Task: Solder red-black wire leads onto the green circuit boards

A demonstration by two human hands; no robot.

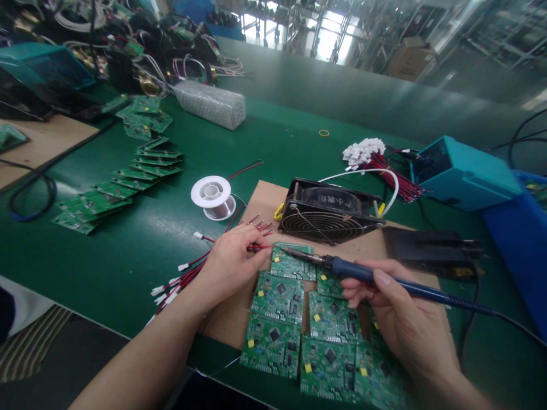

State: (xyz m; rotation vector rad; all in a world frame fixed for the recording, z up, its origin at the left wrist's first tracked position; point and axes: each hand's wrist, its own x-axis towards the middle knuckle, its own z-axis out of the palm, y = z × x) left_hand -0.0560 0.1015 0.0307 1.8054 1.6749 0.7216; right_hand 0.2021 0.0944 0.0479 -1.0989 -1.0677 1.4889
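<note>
Evidently green, the circuit board point(293, 267) bears a yellow square point(277, 259) and lies on a brown panel point(231, 322) beyond other boards point(271, 304). The left hand point(233, 254) pinches a red wire point(258, 247) at the circuit board's left edge; the right hand point(395, 293) grips a soldering iron point(352, 270), which crosses over it. A black fan point(327, 212) stands just beyond, a solder spool point(211, 192) farther left. The tabletop point(282, 148) is green; a cardboard box point(412, 58) sits far right in the blurred room point(342, 42).

The camera sits on the person's head — it looks forward and down at the bench point(282, 145). The left hand point(233, 256) and right hand point(395, 302) are close, low in the view — the cardboard box point(412, 59) is far off, up top.
</note>
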